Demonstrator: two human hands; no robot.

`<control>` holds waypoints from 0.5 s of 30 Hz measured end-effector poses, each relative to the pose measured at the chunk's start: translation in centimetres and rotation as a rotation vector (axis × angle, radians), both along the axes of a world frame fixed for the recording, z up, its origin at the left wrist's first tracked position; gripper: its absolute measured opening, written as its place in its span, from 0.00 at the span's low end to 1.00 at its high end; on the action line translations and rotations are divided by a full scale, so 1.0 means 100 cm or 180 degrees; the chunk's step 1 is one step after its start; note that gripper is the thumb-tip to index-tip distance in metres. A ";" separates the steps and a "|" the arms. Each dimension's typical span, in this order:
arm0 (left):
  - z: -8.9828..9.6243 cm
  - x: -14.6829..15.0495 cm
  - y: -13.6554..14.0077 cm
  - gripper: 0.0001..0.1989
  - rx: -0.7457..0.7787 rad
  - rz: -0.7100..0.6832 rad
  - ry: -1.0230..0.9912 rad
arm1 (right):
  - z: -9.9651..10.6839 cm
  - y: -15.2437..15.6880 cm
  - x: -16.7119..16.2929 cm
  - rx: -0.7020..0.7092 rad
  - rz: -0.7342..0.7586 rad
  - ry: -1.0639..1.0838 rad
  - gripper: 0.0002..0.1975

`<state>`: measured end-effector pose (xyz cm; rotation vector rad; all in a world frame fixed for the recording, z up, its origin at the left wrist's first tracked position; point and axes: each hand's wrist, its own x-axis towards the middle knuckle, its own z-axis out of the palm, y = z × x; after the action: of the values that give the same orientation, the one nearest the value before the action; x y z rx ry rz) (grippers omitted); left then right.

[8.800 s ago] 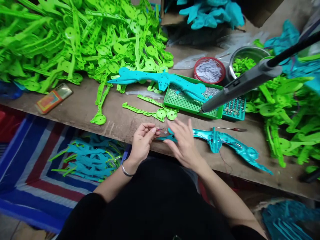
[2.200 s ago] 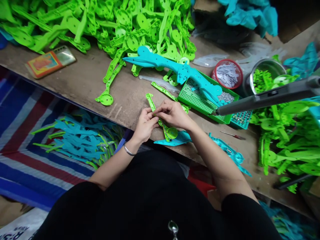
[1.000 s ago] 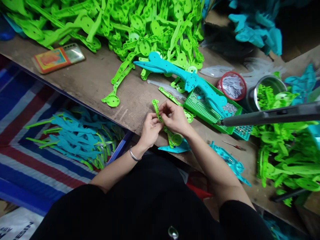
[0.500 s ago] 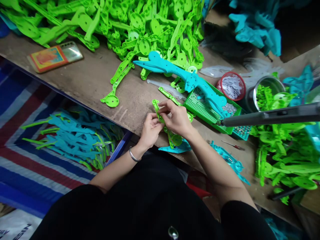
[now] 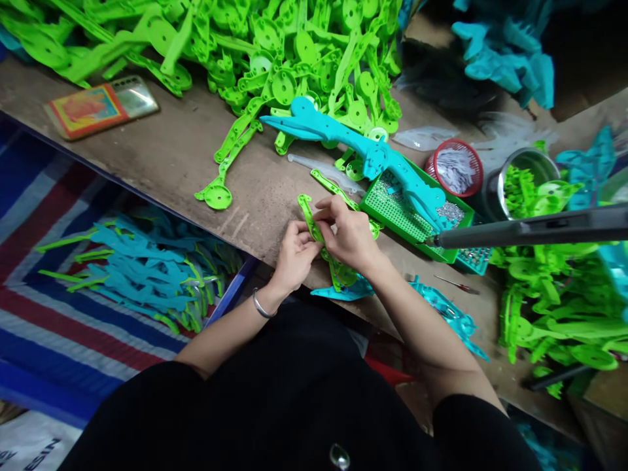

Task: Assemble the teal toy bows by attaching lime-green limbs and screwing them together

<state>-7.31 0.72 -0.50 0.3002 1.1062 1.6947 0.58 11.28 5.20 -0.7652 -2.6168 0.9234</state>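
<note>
Near the table's front edge, both hands meet on a long green plastic part (image 5: 305, 208). My left hand (image 5: 295, 256) has its fingers closed on the part's near side. My right hand (image 5: 349, 234) bends over it from the right, thumb and fingers pinched together at the part; anything small between them is hidden. Under and beside the hands lie another green part (image 5: 338, 278) and a blue plastic piece (image 5: 350, 290). A further green strip (image 5: 328, 182) lies just beyond my right hand. The lower part of what I hold is covered by my fingers.
A pile of green parts (image 5: 304, 49) fills the back. A long blue piece (image 5: 343, 134) rests across a green basket (image 5: 397, 209). A dark tool (image 5: 530, 227) juts in from the right. A phone (image 5: 101, 108), red basket (image 5: 454, 167) and screwdriver (image 5: 457, 284) lie around.
My right hand's fingers have shifted very slightly over the green part. The view has moved a little; both hands otherwise keep their places.
</note>
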 end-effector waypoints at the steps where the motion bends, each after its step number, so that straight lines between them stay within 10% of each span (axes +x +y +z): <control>1: -0.001 0.000 0.000 0.20 -0.0016 0.0008 0.0010 | 0.000 -0.001 -0.001 0.0058 0.0008 -0.0077 0.15; 15: 0.001 0.001 0.001 0.19 0.0041 0.0019 0.0021 | 0.004 -0.003 -0.002 -0.0284 -0.0171 0.0167 0.16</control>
<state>-7.20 0.78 -0.44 0.3113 1.1024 1.7077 0.40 11.02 5.61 -0.8177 -2.5118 1.0364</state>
